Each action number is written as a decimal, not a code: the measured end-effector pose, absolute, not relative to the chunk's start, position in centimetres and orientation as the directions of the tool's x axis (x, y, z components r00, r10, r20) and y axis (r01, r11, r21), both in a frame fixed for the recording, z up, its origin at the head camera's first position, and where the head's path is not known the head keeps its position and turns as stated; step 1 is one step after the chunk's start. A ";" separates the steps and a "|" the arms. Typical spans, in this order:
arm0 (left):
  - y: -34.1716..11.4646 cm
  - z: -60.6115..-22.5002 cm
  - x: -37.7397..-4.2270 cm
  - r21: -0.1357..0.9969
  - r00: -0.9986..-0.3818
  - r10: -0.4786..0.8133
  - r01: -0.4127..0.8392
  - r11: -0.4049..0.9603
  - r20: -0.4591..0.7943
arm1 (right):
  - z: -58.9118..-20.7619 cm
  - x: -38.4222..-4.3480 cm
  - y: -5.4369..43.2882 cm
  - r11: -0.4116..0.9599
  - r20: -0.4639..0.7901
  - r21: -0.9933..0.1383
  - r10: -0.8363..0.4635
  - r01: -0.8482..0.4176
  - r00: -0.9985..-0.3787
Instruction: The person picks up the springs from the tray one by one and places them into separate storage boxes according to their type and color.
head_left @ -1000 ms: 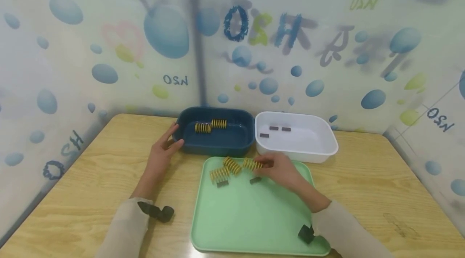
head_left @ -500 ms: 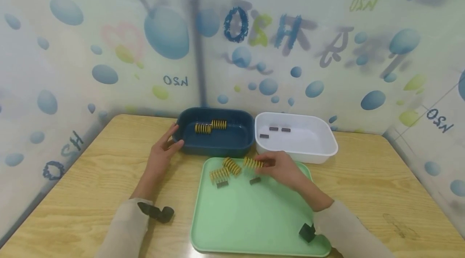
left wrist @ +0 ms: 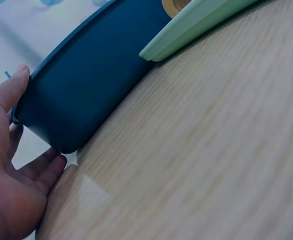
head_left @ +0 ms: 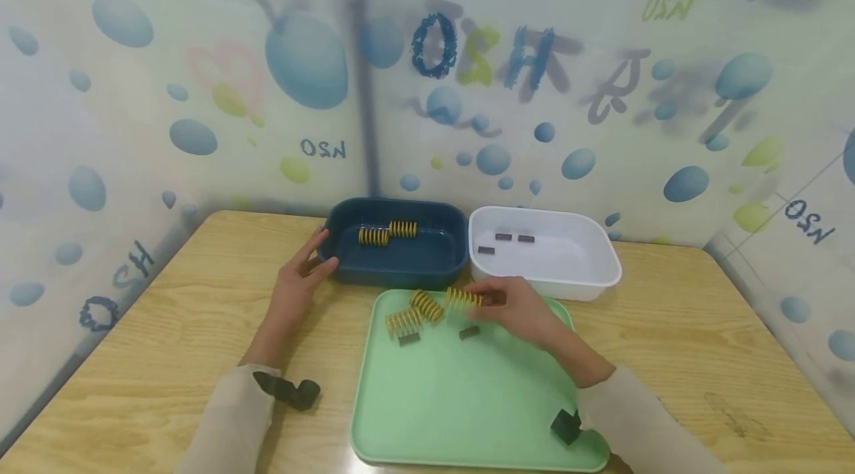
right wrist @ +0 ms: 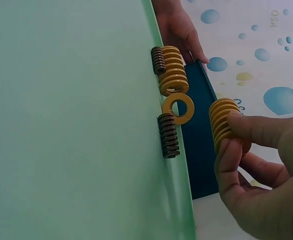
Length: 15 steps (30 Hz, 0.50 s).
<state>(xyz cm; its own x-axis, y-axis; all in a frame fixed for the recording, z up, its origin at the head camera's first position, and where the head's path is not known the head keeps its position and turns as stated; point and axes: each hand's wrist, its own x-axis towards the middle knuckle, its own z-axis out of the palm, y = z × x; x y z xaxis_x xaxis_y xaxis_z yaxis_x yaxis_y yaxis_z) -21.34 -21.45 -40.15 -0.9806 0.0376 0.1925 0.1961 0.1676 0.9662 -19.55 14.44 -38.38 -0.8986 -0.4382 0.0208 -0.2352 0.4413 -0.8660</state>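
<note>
My right hand (head_left: pixel 514 311) pinches a yellow coil spring (right wrist: pixel 222 122) between thumb and fingers, over the far edge of the green tray (head_left: pixel 461 400). Two more yellow springs (head_left: pixel 427 305) lie at that edge, with a small dark brown spring (head_left: pixel 409 339) beside them. Another dark spring (right wrist: pixel 168 136) is just below the held one. At the left end of the dark blue box (head_left: pixel 427 262), my left hand (head_left: pixel 297 285) touches the wall with extended fingers. Its thumb reaches the rim in the left wrist view. Two yellow springs (head_left: pixel 372 237) lie inside this box.
A white box (head_left: pixel 568 248) stands right of the blue one, their ends close together, with three dark springs (head_left: pixel 504 237) inside. Both boxes sit behind the tray on the wooden table (head_left: pixel 675 326). A patterned wall (head_left: pixel 494 88) rises behind the table.
My right hand has lifted the yellow spring slightly off the tray area and shifted a little to the left in the last half second. My left hand stays at the blue box.
</note>
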 end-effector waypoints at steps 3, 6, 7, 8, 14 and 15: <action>-21.4 -40.1 -21.3 0.965 -0.980 0.041 0.199 0.168 0.195 | -38.3 -19.6 14.4 0.428 0.017 -0.875 -0.438 -0.226 -0.899; -21.4 -40.0 -21.3 0.965 -0.980 0.040 0.200 0.168 0.196 | -38.2 -19.7 14.5 0.420 0.016 -0.880 -0.440 -0.222 -0.898; -21.4 -40.0 -21.3 0.965 -0.980 0.041 0.200 0.170 0.196 | -38.0 -19.7 14.4 0.420 0.018 -0.879 -0.442 -0.224 -0.897; -21.4 -39.9 -21.2 0.965 -0.980 0.040 0.200 0.170 0.196 | -37.9 -19.8 14.4 0.421 0.020 -0.878 -0.444 -0.228 -0.896; -21.4 -40.1 -21.3 0.962 -0.977 0.052 0.212 0.173 0.206 | -36.9 -20.2 14.0 0.398 0.041 -0.885 -0.451 -0.242 -0.892; -21.5 -40.1 -21.3 0.962 -0.977 0.051 0.212 0.173 0.206 | -36.8 -20.3 13.9 0.392 0.045 -0.887 -0.455 -0.246 -0.889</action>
<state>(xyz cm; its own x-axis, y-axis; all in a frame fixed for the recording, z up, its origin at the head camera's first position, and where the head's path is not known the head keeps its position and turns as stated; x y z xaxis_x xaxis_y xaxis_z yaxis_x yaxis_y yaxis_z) -21.30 -21.45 -40.09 -0.9772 0.0512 0.2062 0.2120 0.1732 0.9618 -20.33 13.92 -36.80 -0.8892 -0.4553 0.0453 -0.2457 0.3917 -0.8867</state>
